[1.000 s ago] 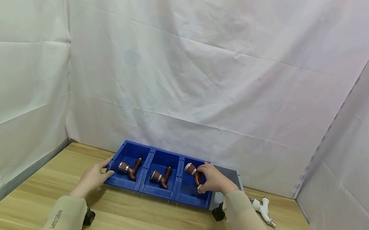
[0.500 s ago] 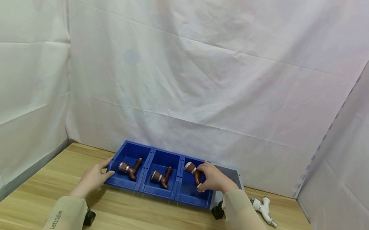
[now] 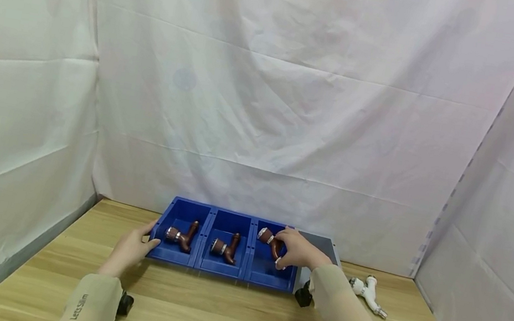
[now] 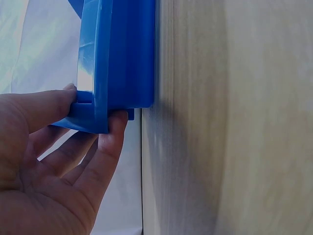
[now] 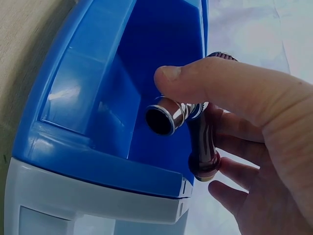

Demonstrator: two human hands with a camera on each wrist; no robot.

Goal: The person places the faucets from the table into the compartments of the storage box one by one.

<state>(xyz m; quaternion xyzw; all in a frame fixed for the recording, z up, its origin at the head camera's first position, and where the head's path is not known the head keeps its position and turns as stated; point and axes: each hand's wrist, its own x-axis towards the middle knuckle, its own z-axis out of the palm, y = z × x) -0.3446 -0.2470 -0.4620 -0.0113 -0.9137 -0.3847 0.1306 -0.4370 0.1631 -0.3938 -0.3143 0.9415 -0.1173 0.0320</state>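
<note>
Three blue bins stand side by side against a grey bin [image 3: 323, 243] at the right. A brown tap [image 3: 185, 239] with a silver-trimmed knob lies in the left blue bin [image 3: 169, 255], and a similar brown tap [image 3: 225, 249] lies in the middle blue bin [image 3: 218, 269]. My right hand [image 3: 300, 249] pinches another brown tap [image 5: 201, 142] over the right blue bin [image 3: 268, 280], its open pipe end showing in the right wrist view. At the other end, my left hand [image 3: 131, 248] grips the left bin's rim [image 4: 93, 54] between thumb and fingers.
A white tap [image 3: 369, 295] lies on the wooden table [image 3: 192, 313], right of the grey bin and partly behind my right forearm. White curtains [image 3: 266, 100] hang behind the bins and along both sides. My right arm partly covers the grey bin.
</note>
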